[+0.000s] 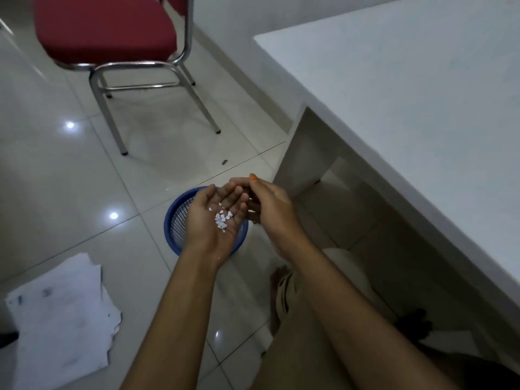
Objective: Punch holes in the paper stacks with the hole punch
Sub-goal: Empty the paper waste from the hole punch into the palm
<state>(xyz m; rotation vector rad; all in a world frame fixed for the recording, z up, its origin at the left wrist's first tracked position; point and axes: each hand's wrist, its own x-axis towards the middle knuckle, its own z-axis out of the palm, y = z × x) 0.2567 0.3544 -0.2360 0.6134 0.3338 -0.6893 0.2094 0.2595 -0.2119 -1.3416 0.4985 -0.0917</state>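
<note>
A white worktop point(408, 88) is filling the right side, bare where it shows, and a red chair point(107, 29) is standing on the tiled floor point(56, 178) beyond. A loose stack of papers point(62, 319) is lying on the floor at lower left, well apart from the hands; whether it is already punched cannot be told, and no hole punch is showing. A blue mesh basket point(176, 220) is sitting on the floor directly under the hands. The left hand point(216, 220) is lying palm up and cupped, cradling a small heap of white paper dots point(222, 218) over the basket. The right hand point(270, 212) is curling just beside it, fingers bent; what it is gripping, if anything, cannot be told. Judging by the dots, some punching is done and the waste is being cleared.
</note>
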